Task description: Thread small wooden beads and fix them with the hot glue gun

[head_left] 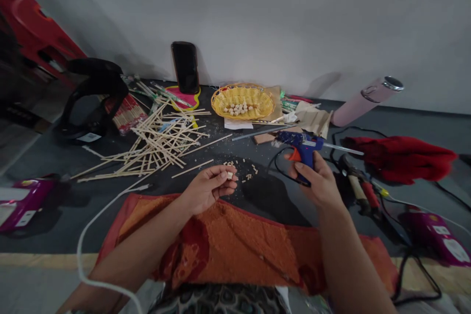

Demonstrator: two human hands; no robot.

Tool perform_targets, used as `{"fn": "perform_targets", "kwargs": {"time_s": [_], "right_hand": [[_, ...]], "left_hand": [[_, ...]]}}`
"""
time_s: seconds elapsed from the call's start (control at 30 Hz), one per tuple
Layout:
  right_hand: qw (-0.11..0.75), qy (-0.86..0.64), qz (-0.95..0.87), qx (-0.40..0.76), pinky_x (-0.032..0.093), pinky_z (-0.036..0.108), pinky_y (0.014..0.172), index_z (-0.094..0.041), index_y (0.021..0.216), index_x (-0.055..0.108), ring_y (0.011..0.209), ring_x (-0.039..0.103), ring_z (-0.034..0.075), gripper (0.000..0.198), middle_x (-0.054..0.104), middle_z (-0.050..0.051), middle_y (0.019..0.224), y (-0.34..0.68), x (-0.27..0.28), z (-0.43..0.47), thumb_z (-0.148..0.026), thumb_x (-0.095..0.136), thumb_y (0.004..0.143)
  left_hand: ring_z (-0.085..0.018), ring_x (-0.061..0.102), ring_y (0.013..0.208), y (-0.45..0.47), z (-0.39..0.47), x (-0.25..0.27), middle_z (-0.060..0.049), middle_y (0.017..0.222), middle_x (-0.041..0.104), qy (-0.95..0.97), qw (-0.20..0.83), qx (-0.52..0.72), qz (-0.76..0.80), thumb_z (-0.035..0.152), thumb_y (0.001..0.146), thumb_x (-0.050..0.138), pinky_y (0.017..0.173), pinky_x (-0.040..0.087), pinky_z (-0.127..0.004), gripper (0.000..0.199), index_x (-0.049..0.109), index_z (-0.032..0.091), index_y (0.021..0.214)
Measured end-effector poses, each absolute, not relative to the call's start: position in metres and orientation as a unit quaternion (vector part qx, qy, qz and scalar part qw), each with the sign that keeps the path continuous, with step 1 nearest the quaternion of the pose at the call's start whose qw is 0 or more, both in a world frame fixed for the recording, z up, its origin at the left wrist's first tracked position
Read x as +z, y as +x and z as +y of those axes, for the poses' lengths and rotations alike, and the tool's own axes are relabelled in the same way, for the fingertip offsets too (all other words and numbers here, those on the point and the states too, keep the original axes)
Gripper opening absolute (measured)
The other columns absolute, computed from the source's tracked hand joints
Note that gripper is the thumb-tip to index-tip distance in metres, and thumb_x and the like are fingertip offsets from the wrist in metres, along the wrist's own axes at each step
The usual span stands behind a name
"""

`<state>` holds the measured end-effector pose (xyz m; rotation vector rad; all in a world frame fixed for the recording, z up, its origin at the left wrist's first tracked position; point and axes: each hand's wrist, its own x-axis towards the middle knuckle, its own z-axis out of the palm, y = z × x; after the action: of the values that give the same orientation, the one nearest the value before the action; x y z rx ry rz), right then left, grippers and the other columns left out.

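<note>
Patterned cloth (221,299) fills the bottom edge, with an orange towel (253,245) spread just past it, below the fingers of both hands. The left hand (211,184) has its thumb and fingertips pinched nearly together on a small wooden piece (230,175), the other fingers loosely curled beneath. The right hand (316,176) is wrapped around the handle of a blue glue gun (306,149), its fingers closed on the grip near the orange trigger (295,155). The gun's nozzle points toward the left hand's side, lying beyond and to the right of those pinched fingertips and well apart from the piece; a pale glue stick (344,148) juts from its rear, over the right fingers. Tiny wooden bits (248,177) lie scattered just beyond and to the right of the left fingertips. Farther out from them stands a yellow basket (263,102) holding a cluster of pale pieces (238,108), and a heap of thin sticks (165,142) spreads to their left. The held piece is partly covered by the fingers, so its exact shape is hard to make out; whether the trigger is pressed cannot be told. Both forearms are cut off by the lower edge.
</note>
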<state>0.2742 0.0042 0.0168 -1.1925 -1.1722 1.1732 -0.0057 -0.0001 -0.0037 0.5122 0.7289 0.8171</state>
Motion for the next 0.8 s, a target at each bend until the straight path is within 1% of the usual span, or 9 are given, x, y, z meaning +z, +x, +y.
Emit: {"fn": "perform_targets", "kwargs": {"time_s": [0.13, 0.27, 0.37, 0.47, 0.57, 0.8], "right_hand": [[0.489, -0.458, -0.516, 0.533, 0.042, 0.026, 0.055, -0.024, 0.105, 0.050, 0.057, 0.047, 0.009, 0.026, 0.059, 0.005, 0.102, 0.268, 0.016, -0.002, -0.029, 0.059, 0.082], [0.436, -0.447, -0.551, 0.554, 0.042, 0.025, 0.053, -0.023, 0.106, 0.051, 0.058, 0.047, 0.010, 0.026, 0.059, 0.004, 0.092, 0.268, 0.013, -0.009, -0.032, 0.060, 0.083], [0.391, -0.440, -0.572, 0.571, 0.045, 0.025, 0.056, -0.023, 0.111, 0.049, 0.061, 0.049, 0.012, 0.031, 0.058, 0.003, 0.084, 0.268, 0.010, -0.015, -0.033, 0.059, 0.084], [0.369, -0.432, -0.585, 0.579, 0.046, 0.025, 0.057, -0.025, 0.116, 0.047, 0.064, 0.049, 0.012, 0.033, 0.058, 0.003, 0.088, 0.265, 0.008, -0.019, -0.033, 0.057, 0.086], [0.355, -0.429, -0.593, 0.582, 0.045, 0.025, 0.058, -0.025, 0.114, 0.047, 0.065, 0.049, 0.012, 0.030, 0.057, 0.005, 0.095, 0.262, 0.007, -0.020, -0.034, 0.056, 0.087], [0.321, -0.440, -0.613, 0.573, 0.044, 0.025, 0.061, -0.025, 0.119, 0.044, 0.067, 0.049, 0.013, 0.034, 0.056, 0.004, 0.094, 0.258, 0.005, -0.023, -0.036, 0.053, 0.088]], "left_hand": [[-0.011, 0.065, 0.072, -0.006, 0.002, -0.004, -0.006, 0.088, 0.066, 0.237, 0.820, 0.388, 0.347, 0.022, 0.078, 0.067, 0.065, 0.056, -0.020, 0.021, 0.065, 0.013, 0.096], [-0.010, 0.064, 0.072, -0.007, 0.003, -0.003, -0.005, 0.088, 0.065, 0.225, 0.818, 0.396, 0.352, 0.021, 0.078, 0.066, 0.066, 0.055, -0.020, 0.020, 0.064, 0.014, 0.096], [-0.010, 0.064, 0.071, -0.008, 0.003, -0.003, -0.005, 0.086, 0.064, 0.218, 0.819, 0.399, 0.351, 0.020, 0.078, 0.066, 0.065, 0.055, -0.020, 0.020, 0.064, 0.014, 0.096], [-0.009, 0.063, 0.069, -0.007, 0.003, -0.005, -0.005, 0.085, 0.064, 0.215, 0.818, 0.402, 0.350, 0.020, 0.079, 0.065, 0.064, 0.055, -0.019, 0.019, 0.063, 0.014, 0.097], [-0.008, 0.063, 0.067, -0.007, 0.004, -0.007, -0.005, 0.084, 0.064, 0.215, 0.815, 0.407, 0.353, 0.020, 0.080, 0.064, 0.062, 0.055, -0.018, 0.018, 0.063, 0.014, 0.097], [-0.008, 0.063, 0.064, -0.006, 0.003, -0.009, -0.005, 0.081, 0.066, 0.216, 0.805, 0.416, 0.364, 0.022, 0.079, 0.065, 0.059, 0.054, -0.018, 0.017, 0.064, 0.013, 0.094]]}}
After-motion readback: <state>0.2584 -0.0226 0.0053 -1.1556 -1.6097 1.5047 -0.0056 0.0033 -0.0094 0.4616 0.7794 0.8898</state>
